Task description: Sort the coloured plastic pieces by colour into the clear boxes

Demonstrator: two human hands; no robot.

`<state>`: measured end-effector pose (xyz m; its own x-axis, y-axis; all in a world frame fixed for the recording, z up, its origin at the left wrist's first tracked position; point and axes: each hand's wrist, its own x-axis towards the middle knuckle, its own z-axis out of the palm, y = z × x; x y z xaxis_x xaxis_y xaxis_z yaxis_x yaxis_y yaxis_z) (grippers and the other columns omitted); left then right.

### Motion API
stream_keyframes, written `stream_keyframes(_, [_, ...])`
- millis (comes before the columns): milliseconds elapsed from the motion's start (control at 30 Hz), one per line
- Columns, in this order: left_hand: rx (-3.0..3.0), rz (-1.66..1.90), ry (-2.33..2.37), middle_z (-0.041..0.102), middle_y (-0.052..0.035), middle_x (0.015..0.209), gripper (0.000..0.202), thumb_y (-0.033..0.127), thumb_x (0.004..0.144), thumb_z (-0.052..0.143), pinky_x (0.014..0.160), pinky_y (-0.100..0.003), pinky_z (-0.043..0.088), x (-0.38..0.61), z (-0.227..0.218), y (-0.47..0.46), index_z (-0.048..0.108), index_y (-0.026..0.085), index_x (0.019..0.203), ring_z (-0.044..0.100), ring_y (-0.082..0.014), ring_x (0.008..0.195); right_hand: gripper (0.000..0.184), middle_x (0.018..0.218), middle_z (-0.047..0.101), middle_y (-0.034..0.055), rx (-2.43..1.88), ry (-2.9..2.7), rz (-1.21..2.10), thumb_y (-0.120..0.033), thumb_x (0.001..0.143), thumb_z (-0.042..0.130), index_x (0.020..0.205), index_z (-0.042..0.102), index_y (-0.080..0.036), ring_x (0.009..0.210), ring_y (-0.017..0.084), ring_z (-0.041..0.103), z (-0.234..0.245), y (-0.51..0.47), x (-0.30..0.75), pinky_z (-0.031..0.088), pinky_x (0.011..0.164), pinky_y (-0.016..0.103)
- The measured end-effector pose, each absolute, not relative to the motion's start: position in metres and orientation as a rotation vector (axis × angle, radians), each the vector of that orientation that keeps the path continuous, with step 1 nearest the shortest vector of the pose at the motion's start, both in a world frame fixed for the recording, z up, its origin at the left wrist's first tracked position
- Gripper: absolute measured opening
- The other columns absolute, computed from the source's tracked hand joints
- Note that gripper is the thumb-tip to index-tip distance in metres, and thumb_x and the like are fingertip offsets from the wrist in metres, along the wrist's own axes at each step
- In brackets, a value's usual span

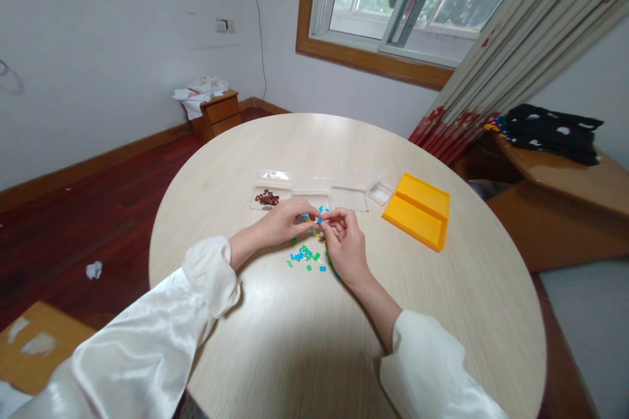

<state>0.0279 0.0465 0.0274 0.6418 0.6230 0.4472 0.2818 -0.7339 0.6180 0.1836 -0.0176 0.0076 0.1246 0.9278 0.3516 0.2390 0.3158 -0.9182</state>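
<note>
My left hand (285,221) and my right hand (345,242) meet over the middle of a round pale wooden table (442,314). Both are closed in a pinch, fingertips touching each other around tiny coloured pieces too small to name. Just below the hands lies a scatter of small blue, green and yellow pieces (307,255). Behind the hands stands a row of clear plastic trays (339,191); the leftmost tray holds small dark red pieces (267,198).
An orange two-part tray (417,209) lies to the right of the clear trays. A small wooden cabinet (221,112) with papers stands by the far wall. Curtains (511,46) and a wooden bench with dark cloth (553,127) are at right. Cardboard (34,347) lies on the floor at left.
</note>
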Motion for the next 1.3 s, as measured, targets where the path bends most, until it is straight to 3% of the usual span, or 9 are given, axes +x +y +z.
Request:
stream_keyframes(200, [2.358, 0.849, 0.747, 0.069, -0.004, 0.082, 0.014, 0.028, 0.082, 0.058, 0.074, -0.027, 0.044, 0.028, 0.029, 0.047, 0.068, 0.019, 0.087, 0.06, -0.0149, 0.077, 0.012, 0.084, 0.059, 0.0021, -1.173, -1.393, 0.734, -0.028, 0.082, 0.051, 0.092, 0.045, -0.024, 0.074, 0.015, 0.062, 0.004, -0.016, 0.183, 0.055, 0.06, 0.028])
stream_keyframes(533, [2.321, 0.885, 0.756, 0.065, -0.0017, 0.072, 0.018, 0.031, 0.082, 0.058, 0.065, -0.024, 0.042, 0.03, 0.021, 0.049, 0.065, 0.016, 0.078, 0.056, -0.0121, 0.067, 0.007, 0.077, 0.06, 0.0016, -1.195, -1.416, 0.699, -0.025, 0.084, 0.043, 0.09, 0.047, -0.021, 0.064, 0.013, 0.061, 0.002, -0.012, 0.185, 0.054, 0.059, 0.028])
stream_keyframes(800, [2.339, 1.069, 0.985, 0.063, -0.003, 0.077, 0.009, 0.025, 0.077, 0.064, 0.073, -0.029, 0.043, 0.024, 0.009, 0.066, 0.062, 0.016, 0.077, 0.055, -0.0156, 0.077, 0.013, 0.083, 0.064, 0.0051, -1.242, -1.528, 0.532, -0.02, 0.081, 0.043, 0.089, 0.052, -0.019, 0.075, 0.016, 0.063, 0.0, -0.011, 0.19, 0.052, 0.071, 0.033])
stream_keyframes(1300, [2.444, 1.021, 1.214, 0.062, -0.0058, 0.083, 0.008, 0.022, 0.078, 0.063, 0.08, -0.034, 0.042, 0.021, 0.003, 0.072, 0.063, 0.015, 0.078, 0.056, -0.0196, 0.085, 0.02, 0.076, 0.061, 0.0042, -1.219, -1.769, 0.287, -0.011, 0.077, 0.038, 0.078, 0.056, -0.019, 0.072, 0.017, 0.057, 0.002, -0.018, 0.192, 0.045, 0.066, 0.029])
